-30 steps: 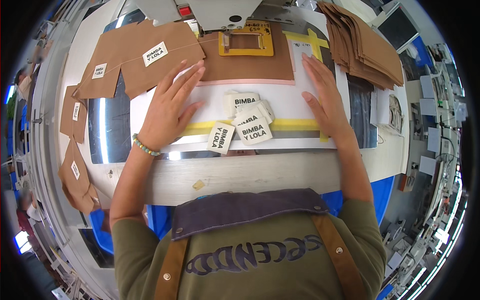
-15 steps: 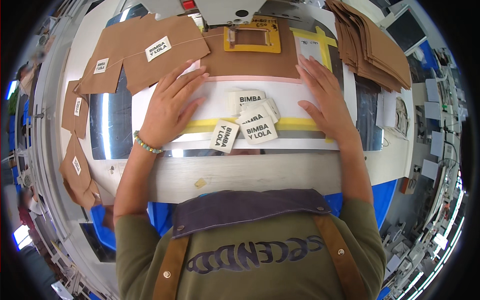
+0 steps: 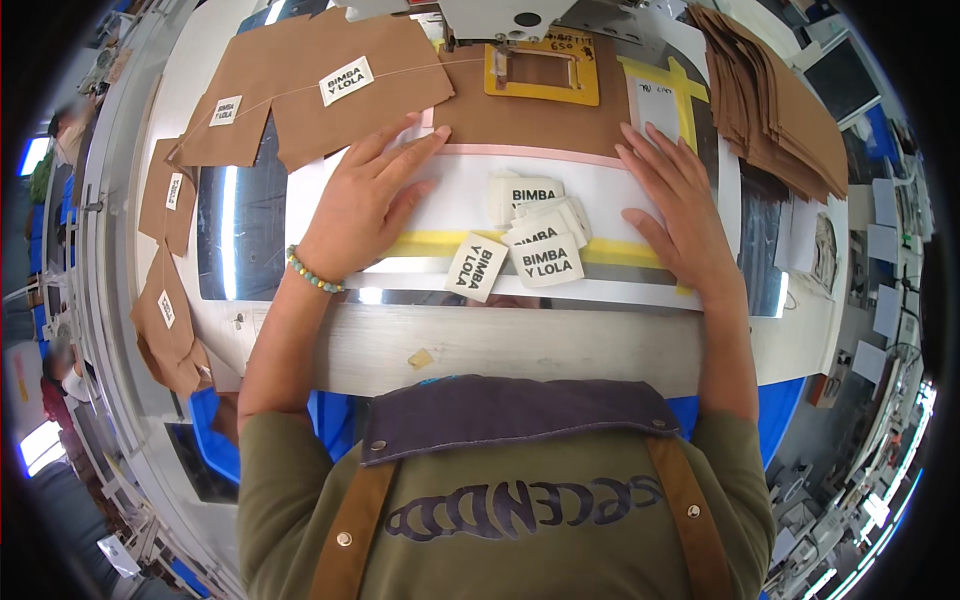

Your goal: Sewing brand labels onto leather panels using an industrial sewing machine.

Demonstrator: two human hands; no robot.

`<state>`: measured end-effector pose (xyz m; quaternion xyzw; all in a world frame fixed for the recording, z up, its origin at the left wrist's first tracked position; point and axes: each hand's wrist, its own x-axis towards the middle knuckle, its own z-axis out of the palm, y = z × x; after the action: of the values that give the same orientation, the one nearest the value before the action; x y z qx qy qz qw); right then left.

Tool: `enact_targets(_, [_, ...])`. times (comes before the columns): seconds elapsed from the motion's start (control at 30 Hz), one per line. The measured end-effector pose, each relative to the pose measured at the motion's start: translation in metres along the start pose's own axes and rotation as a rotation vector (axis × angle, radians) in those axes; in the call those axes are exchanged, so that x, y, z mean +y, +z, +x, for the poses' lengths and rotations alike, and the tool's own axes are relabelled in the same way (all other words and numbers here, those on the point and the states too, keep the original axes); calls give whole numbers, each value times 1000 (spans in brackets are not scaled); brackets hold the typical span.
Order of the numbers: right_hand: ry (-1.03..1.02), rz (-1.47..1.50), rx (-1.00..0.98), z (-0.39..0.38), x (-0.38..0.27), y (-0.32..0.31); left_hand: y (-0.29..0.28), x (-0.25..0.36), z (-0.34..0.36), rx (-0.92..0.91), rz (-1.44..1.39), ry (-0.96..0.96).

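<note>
A flat brown fabric panel (image 3: pixel 470 110) lies under the sewing machine's head (image 3: pixel 515 22), its near edge along a pink strip. On it rests a yellow frame-shaped clamp (image 3: pixel 590 75) with a rectangular opening. My left hand (image 3: pixel 365 195) lies open by the panel's near left corner, fingertips touching the cloth edge. My right hand (image 3: pixel 675 205) is open too, its fingers spread beside the panel's near right corner. Neither hand holds anything. Between them sits a loose pile of white printed labels (image 3: pixel 545 260), several of them overlapping.
At the left, brown pieces (image 3: pixel 300 125) with white labels sewn on trail in a chain, joined by thread. A stack of brown panels (image 3: pixel 770 110) stands at the right. Yellow tape (image 3: pixel 420 242) crosses the white work plate. Blue fabric or bin material (image 3: pixel 330 425) shows below the table edge.
The whole view has shifted, so the scene sits slightly farther right. Both hands stay open near the panel's corners, with only slight movement. The clamp, labels and brown pieces keep their places.
</note>
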<state>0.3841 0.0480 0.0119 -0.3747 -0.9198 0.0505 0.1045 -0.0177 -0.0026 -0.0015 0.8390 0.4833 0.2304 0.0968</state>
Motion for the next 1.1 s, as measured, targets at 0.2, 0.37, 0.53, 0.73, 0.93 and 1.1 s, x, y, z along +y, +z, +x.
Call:
enact_targets(0.2, [-34, -26, 33, 3, 4, 8, 2, -3, 1, 62, 66, -1])
enact_targets(0.37, [-50, -21, 62, 2, 3, 10, 3, -3, 2, 62, 81, 4])
enact_targets(0.53, [-97, 73, 193, 4, -17, -4, -5, 10, 0, 125, -42, -12])
enact_targets(0.73, [-191, 355, 63, 16, -71, -16, -19, 57, -7, -101, -222, -117])
enact_targets(0.93, [-113, 483, -17, 28, -77, -2, 0, 66, -14, -123, -230, -103])
enact_targets(1.1, [23, 752, -76, 33, -63, -31, 5, 65, -22, -108, -371, -110])
